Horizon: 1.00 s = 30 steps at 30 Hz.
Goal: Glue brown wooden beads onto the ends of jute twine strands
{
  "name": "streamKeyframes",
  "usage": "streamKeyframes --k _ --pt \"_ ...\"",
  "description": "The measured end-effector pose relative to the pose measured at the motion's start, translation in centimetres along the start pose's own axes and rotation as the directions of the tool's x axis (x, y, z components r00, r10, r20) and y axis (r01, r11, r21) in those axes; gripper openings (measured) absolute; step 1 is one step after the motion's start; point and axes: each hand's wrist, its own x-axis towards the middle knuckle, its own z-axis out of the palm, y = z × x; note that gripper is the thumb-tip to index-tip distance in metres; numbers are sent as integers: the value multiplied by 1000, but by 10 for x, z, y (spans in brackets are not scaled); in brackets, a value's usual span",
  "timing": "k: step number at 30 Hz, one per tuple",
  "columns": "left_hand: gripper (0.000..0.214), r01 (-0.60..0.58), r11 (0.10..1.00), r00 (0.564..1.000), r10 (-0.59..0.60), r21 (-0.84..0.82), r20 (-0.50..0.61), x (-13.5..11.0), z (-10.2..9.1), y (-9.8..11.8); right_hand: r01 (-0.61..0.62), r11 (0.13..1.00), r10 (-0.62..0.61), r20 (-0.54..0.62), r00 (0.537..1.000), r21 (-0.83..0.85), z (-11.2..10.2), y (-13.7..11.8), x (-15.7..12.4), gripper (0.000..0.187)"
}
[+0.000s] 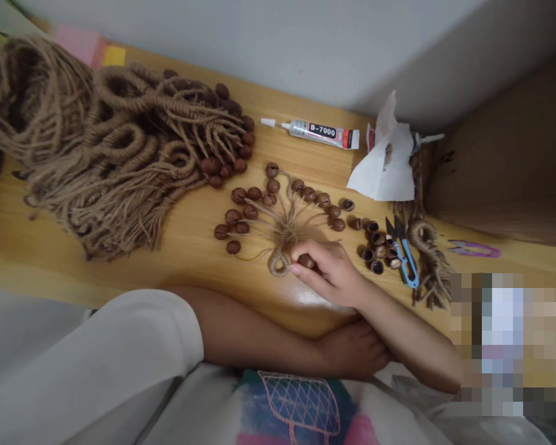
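Observation:
My right hand (pixel 331 272) is closed, its index finger and thumb curled around a brown macadamia shell (pixel 307 261). The fingertips meet the right edge of a small wrapped twine ring (pixel 278 262). From that ring, several twine strands (pixel 285 225) fan out upward, tipped with split macadamia shells (pixel 254 194). My left hand (pixel 359 347) rests near my body, below the right forearm. Its fingers are mostly hidden, so their state is unclear.
A pile of twine tassels (pixel 125 148) lies at left. Behind stands a B-7000 glue tube (pixel 324 132), beside crumpled white paper (pixel 384 164). Shell halves (pixel 380 251), blue thread snips (pixel 404 253), twine scraps (pixel 426 259) and purple snips (pixel 479 248) lie right, before a cardboard box (pixel 505 167).

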Motion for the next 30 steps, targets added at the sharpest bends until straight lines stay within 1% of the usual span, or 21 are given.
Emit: streamKeyframes --k 3,6,10,13,16,20,24,27,30 --pt "35 -16 1000 1000 16 -18 23 0 -3 -2 -77 991 77 4 997 107 -1 1 1 13" --pt "34 1 999 1000 0 -32 2 -1 -3 -2 -158 962 158 16 987 221 -2 2 1 14" --pt "36 20 999 999 -22 -37 -39 -1 -1 -1 -280 872 279 63 958 402 -3 4 1 21" --pt "36 9 999 1000 -9 -53 -17 -1 -1 -1 -330 803 331 88 939 497 -1 6 0 24" --pt "38 18 998 1000 -18 -56 12 -1 -4 -2 -334 751 344 94 934 570 0 8 0 24" --pt "42 17 998 1000 -18 -59 -21 -2 -5 -2 -298 698 325 83 942 651 -1 10 1 22" --pt "41 18 998 999 -20 -64 -31 -1 -3 -2 -330 641 355 114 928 693 -2 9 3 25" --pt "41 17 998 999 -19 -56 -42 0 -3 -3 -353 614 380 128 916 706 -3 8 4 29" --pt "39 18 998 999 -21 -61 -38 0 -3 -2 -367 609 395 132 909 703 -4 7 5 30"
